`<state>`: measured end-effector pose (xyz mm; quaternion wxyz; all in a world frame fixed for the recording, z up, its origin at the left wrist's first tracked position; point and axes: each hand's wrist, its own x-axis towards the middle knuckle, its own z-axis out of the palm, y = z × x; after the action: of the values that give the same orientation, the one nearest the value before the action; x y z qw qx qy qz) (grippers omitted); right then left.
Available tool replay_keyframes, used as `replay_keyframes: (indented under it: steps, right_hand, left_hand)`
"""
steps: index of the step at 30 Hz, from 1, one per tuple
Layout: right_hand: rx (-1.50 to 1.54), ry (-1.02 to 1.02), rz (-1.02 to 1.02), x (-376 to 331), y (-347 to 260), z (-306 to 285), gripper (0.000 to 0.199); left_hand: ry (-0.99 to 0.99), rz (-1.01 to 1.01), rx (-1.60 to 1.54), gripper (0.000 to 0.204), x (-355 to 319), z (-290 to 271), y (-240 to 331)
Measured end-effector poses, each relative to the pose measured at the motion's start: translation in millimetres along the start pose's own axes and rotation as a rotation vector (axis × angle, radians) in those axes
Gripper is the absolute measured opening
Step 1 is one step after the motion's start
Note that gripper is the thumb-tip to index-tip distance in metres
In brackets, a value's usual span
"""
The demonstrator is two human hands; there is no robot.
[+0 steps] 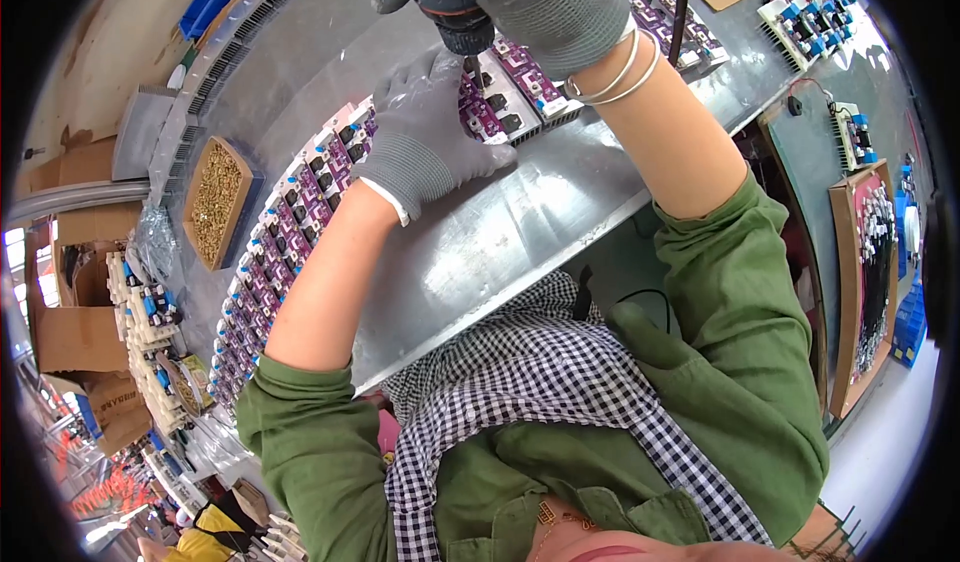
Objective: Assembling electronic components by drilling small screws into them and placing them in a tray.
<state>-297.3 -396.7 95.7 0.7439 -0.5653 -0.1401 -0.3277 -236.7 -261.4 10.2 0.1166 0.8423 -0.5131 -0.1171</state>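
My right hand (pixel 555 12), in a grey knit glove, is wrapped round a power screwdriver (pixel 445 2) with a black and orange body. Its dark chuck points down, and the thin bit meets a purple circuit board (pixel 487 102) with black parts on a metal heat sink. My left hand (pixel 425 127), gloved in grey too, grips the left end of that board, with its thumb stretched along the near side. Part of the board is hidden beneath the left palm. Fingertips of the right hand show beyond the driver at the top edge.
A curved row of similar purple boards (pixel 290 222) runs down the left of the metal table (pixel 490 232). A tray of brass-coloured screws (pixel 217 202) stands beside it. More boards (pixel 675 22) lie to the right, past a black cable (pixel 682 12). Farther right is a parts box (pixel 862 282).
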Motion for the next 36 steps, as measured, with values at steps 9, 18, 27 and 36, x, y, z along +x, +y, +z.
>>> replay_keyframes:
  steps: [9,18,27,36]
  right_hand:
    - [-0.010,0.005,-0.044,-1,12,-3,0.049]
    - [-0.019,0.045,0.029,-5,8,1,0.038]
    - [-0.083,0.058,0.029,-3,12,1,0.040]
    - [-0.180,0.123,-0.041,4,-9,9,0.048]
  left_hand:
    - [0.000,-0.023,-0.034,0.115,1,0,1]
    - [0.057,0.021,-0.072,0.106,5,6,-3]
    - [0.093,0.031,0.036,0.094,7,0,6]
    - [0.426,-0.248,0.010,0.065,-6,-54,-91]
